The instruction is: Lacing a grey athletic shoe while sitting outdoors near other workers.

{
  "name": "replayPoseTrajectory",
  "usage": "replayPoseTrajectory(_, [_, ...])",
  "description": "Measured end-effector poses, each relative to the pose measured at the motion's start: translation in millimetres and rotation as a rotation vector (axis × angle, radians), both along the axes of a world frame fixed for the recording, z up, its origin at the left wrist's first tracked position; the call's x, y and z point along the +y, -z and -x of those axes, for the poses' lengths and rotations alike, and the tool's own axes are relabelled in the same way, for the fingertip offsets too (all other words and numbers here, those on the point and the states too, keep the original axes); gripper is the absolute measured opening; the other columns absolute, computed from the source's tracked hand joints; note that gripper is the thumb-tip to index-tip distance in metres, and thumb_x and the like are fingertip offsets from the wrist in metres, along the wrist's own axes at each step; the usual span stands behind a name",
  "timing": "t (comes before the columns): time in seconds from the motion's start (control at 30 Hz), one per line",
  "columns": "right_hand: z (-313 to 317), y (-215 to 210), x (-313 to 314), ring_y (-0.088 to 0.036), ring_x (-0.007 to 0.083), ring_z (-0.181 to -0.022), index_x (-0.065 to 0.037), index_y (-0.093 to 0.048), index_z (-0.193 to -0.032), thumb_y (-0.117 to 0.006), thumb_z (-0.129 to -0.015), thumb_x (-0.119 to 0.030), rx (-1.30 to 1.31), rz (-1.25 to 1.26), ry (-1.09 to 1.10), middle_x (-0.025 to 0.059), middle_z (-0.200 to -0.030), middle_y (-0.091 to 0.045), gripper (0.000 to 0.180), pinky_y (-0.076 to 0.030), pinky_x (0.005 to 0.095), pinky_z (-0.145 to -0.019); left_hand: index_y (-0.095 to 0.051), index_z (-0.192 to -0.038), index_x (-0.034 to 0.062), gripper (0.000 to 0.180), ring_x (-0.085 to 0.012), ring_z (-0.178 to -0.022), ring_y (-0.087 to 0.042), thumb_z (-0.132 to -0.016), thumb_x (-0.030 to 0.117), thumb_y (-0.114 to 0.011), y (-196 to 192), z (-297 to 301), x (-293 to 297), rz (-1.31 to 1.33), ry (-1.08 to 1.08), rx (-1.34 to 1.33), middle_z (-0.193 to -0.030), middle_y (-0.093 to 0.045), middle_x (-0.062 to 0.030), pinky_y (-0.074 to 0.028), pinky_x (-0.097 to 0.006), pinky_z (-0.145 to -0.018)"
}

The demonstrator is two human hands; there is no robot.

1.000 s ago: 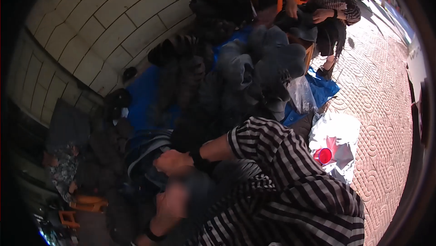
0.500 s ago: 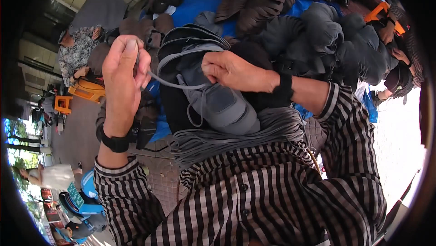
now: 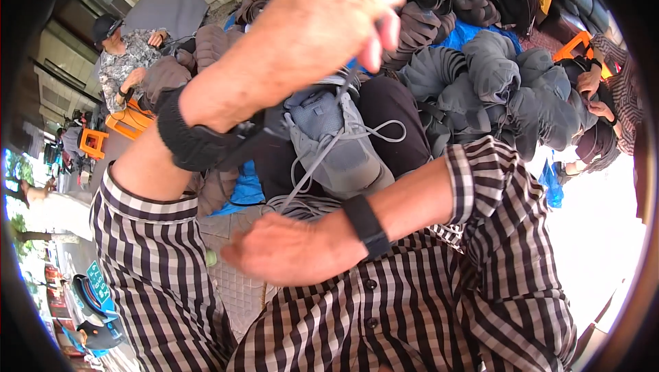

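Note:
A grey lace-up shoe [image 3: 351, 165] rests between my dark-trousered legs, its toe toward me. A grey shoelace [image 3: 318, 160] runs taut across its front, and a loose lace loop sticks out at its right side. My left hand [image 3: 340, 12] is raised beyond the shoe, fingers curled on a stretch of lace that hangs below them. Low and left, near my shirt, my right hand [image 3: 285, 248] is closed at the other end of the taut lace; motion blurs its fingertips. Behind it lies a bundle of grey laces [image 3: 302, 206], partly hidden by my forearm.
Stacks of grey shoes [image 3: 491, 73] and brown shoe pieces [image 3: 422, 32] lie on a blue sheet [image 3: 463, 34] ahead. A seated person [image 3: 127, 63] is at far left near an orange stool [image 3: 93, 142]. Another person's hands [image 3: 589, 82] show at far right.
My left hand has swung up and right across the shoe. My right hand has come down and left toward my shirt, and the lace is now drawn taut over the shoe.

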State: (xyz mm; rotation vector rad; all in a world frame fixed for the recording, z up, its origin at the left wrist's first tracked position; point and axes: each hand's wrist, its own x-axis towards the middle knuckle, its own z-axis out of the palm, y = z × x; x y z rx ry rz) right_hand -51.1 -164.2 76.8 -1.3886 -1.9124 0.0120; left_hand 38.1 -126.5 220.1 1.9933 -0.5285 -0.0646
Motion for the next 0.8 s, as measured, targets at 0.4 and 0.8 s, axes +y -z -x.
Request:
replayPoseTrajectory(0.4, [34, -12, 46, -0.060, 0.0309, -0.060, 0.001, -0.056, -0.073, -0.063, -0.063, -0.006, -0.112, -0.066, -0.289, 0.0142, -0.064, -0.057, 0.014, -0.048, 0.0424, -0.054, -0.052, -0.101, -0.0021, 0.017, -0.0123, -0.060, -0.058, -0.097, 0.014, -0.047, -8, -18, -38, -0.071, 0.293, -0.343, -0.083, -0.061, -0.0095, -0.050, -0.028, -0.057])
replayPoseTrajectory(0.8, [-54, 13, -66, -0.063, 0.0334, -0.065, 0.001, -0.053, -0.086, -0.061, -0.067, 0.002, 0.083, 0.177, -0.039, 0.0167, -0.078, -0.060, 0.020, -0.051, 0.0404, -0.053, -0.053, -0.096, 0.0040, 0.013, -0.0065, -0.060, -0.052, -0.088, 0.011, -0.062, 98, 22, 97, -0.113, -0.280, 0.099, -0.077, -0.055, -0.0011, -0.044, -0.025, -0.051])
